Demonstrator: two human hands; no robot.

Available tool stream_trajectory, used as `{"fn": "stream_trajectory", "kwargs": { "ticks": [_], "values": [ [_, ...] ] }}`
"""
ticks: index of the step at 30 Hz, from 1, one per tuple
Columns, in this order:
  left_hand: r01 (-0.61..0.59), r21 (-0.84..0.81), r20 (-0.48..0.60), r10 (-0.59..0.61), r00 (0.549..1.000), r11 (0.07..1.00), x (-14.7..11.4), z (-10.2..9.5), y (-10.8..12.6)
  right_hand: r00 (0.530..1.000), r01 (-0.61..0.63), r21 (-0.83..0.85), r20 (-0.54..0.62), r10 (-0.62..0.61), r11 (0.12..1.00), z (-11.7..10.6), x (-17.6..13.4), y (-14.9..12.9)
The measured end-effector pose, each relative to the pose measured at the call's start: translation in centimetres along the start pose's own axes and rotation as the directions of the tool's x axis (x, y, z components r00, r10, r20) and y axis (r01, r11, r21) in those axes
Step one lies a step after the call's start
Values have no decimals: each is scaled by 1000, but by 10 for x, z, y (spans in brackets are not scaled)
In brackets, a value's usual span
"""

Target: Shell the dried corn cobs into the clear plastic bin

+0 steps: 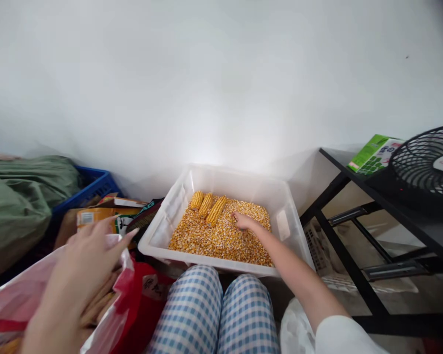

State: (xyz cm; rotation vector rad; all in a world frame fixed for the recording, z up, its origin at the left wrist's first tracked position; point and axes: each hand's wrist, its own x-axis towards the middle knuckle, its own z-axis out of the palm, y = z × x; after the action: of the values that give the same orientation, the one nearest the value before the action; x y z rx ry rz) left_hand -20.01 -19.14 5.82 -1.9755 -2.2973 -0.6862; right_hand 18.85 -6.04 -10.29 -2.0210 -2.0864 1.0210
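Observation:
My right hand (241, 221) is over the loose corn kernels (221, 241) in a white plastic bin (214, 259), just right of the corn cobs. Its fingers are curled together, and I cannot make out what they hold. Three yellow corn cobs (216, 211) lie side by side on top of the kernels. On the left, my left hand (86, 260) is above an open red and white plastic bag (133, 300), thumb and fingers apart, slightly blurred, with nothing visible in it. Brownish cobs (99, 295) show inside the bag, partly covered by that hand.
A black folding table (354, 255) stands at the right, with a green box (376, 153) and a fan (431, 162) on it. Left are a blue crate (90, 189), a green cloth sack (25, 196) and packages (125, 211). A white wall (221, 88) rises behind the bin.

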Motion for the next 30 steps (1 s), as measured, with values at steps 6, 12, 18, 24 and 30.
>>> {"fn": "stream_trajectory", "kwargs": {
  "ticks": [6, 12, 18, 24, 30],
  "values": [
    [-378, -296, 341, 467, 816, 877, 84, 96, 156, 993, -57, -6, 106, 57, 998, -34, -6, 10],
    [-313, -115, 543, 324, 775, 943, 108, 223, 197, 999, -50, -33, 0, 50, 998, -53, -6, 13],
    [-241, -88, 537, 250, 806, 966, 108, 255, 195, 997, -2, -86, -80, -5, 996, -61, -6, 8],
    [-114, -219, 585, 224, 779, 969, 118, 254, 188, 963, 24, -68, -268, -41, 997, -63, -16, -2],
    [265, -591, 720, 351, 599, 762, 137, 221, 191, 822, 82, 40, -567, -45, 996, -84, -25, -9]
  ]
}}
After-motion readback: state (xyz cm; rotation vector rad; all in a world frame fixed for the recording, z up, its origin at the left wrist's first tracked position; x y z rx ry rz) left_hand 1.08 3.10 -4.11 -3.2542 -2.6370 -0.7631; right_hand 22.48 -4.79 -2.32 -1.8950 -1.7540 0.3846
